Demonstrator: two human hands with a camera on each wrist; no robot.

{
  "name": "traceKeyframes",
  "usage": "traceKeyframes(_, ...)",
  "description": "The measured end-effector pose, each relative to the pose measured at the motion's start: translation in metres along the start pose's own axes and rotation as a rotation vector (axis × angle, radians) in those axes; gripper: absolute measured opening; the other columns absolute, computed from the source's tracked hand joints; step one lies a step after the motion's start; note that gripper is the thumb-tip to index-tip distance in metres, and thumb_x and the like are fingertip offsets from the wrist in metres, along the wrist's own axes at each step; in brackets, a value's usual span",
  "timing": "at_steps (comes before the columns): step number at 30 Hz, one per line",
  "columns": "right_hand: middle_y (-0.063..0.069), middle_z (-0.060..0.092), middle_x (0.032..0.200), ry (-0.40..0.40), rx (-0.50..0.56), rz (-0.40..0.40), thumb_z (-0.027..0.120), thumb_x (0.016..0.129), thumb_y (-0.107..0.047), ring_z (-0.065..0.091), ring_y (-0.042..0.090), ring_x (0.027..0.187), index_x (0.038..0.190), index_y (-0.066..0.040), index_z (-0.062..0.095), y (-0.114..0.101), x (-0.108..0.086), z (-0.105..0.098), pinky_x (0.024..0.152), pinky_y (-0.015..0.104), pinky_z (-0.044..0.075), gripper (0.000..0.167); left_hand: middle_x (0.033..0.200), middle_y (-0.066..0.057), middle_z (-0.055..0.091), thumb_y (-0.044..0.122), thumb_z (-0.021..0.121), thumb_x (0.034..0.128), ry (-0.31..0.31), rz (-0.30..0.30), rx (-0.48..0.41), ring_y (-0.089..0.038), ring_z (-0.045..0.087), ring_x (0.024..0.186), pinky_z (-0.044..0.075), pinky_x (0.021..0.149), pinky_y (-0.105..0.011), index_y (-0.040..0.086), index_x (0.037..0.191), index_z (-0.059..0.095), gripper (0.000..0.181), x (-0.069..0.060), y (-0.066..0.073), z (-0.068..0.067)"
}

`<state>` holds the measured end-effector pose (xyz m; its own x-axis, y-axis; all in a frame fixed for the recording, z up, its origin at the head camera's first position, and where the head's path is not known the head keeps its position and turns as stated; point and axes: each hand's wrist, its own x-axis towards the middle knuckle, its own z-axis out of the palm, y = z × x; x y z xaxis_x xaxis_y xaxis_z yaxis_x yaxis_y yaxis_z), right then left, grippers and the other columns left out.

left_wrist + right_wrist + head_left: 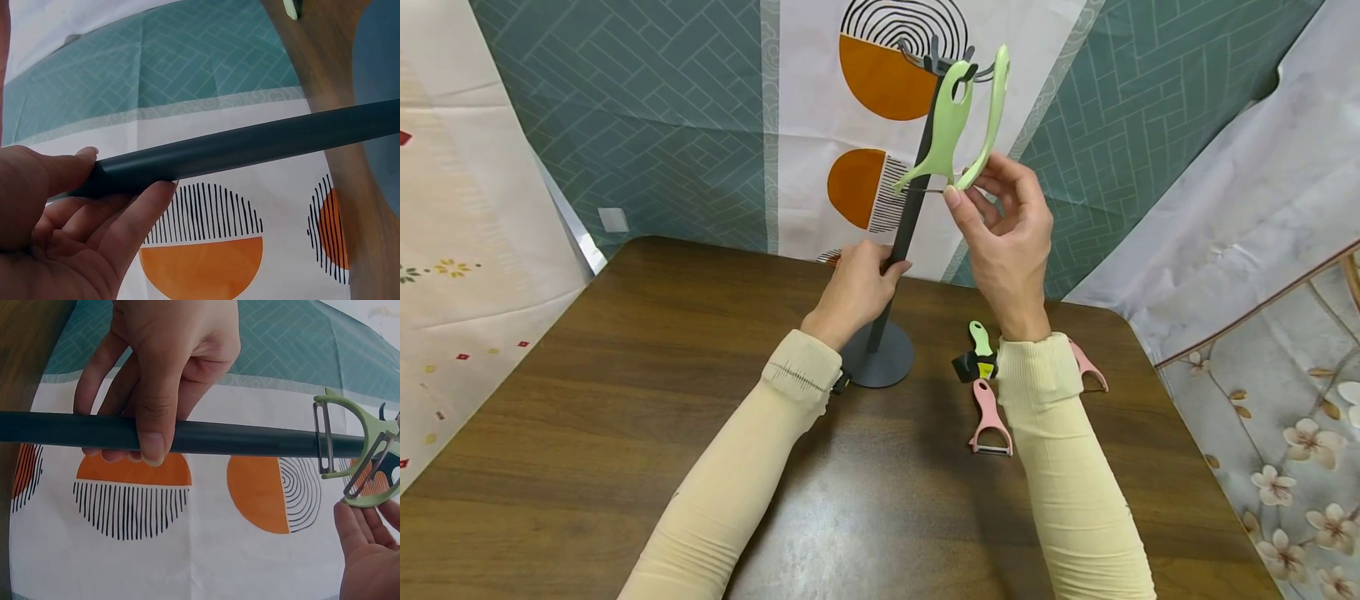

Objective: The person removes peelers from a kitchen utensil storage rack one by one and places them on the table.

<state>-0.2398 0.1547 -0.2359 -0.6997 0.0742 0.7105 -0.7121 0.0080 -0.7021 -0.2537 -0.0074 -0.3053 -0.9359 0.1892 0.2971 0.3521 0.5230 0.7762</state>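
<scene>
A dark stand has a slanting pole (910, 221), a round base (891, 367) on the table and several hooks at its top. My left hand (859, 287) grips the pole partway up, thumb on one side and fingers on the other, as the left wrist view also shows. From a front hook hangs a green peeler (949, 125) by the hole in its handle. Beside it, my right hand (1018, 217) pinches a second green peeler (997, 104) at its blade end, handle pointing up near the hooks. In the right wrist view both blades (324, 437) show close together.
On the brown table (647, 375), right of the base, lie a pink peeler (987, 408) and a green-handled tool (979, 337) with a black and yellow part. Another pink peeler (1092, 371) is partly hidden by my right sleeve. Patterned cloth (685, 125) hangs behind.
</scene>
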Motion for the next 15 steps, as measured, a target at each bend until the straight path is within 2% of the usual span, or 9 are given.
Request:
traceKeyframes(4, 0.007, 0.061, 0.12, 0.015, 0.009, -0.01, 0.075, 0.085, 0.003, 0.06, 0.035, 0.116, 0.129, 0.003, 0.06, 0.0, -0.0014, 0.0001, 0.107, 0.036, 0.051, 0.047, 0.066, -0.003, 0.055, 0.02, 0.066, 0.1012, -0.006, -0.006, -0.002, -0.02, 0.051, 0.064, 0.041, 0.059, -0.03, 0.002, 0.104, 0.076, 0.021, 0.0002, 0.0005, 0.0002)
traceKeyframes(11, 0.007, 0.061, 0.122, 0.01, -0.002, -0.021, 0.076, 0.084, 0.002, 0.062, 0.026, 0.113, 0.13, 0.003, 0.059, 0.002, -0.0051, -0.0021, 0.106, 0.036, 0.052, 0.048, 0.064, -0.003, 0.052, 0.02, 0.066, 0.101, -0.004, -0.008, -0.01, -0.02, 0.05, 0.062, 0.039, 0.057, -0.03, 0.002, 0.102, 0.076, 0.02, -0.0001, 0.0008, 0.0002)
traceKeyframes(15, 0.009, 0.061, 0.123, 0.001, -0.028, -0.027, 0.077, 0.085, 0.001, 0.062, 0.026, 0.113, 0.131, 0.002, 0.058, 0.0036, -0.0065, -0.0045, 0.105, 0.035, 0.052, 0.05, 0.063, -0.002, 0.05, 0.02, 0.066, 0.1012, -0.004, -0.008, -0.007, -0.02, 0.049, 0.062, 0.038, 0.057, -0.03, 0.002, 0.102, 0.076, 0.021, -0.0003, 0.0004, 0.0001)
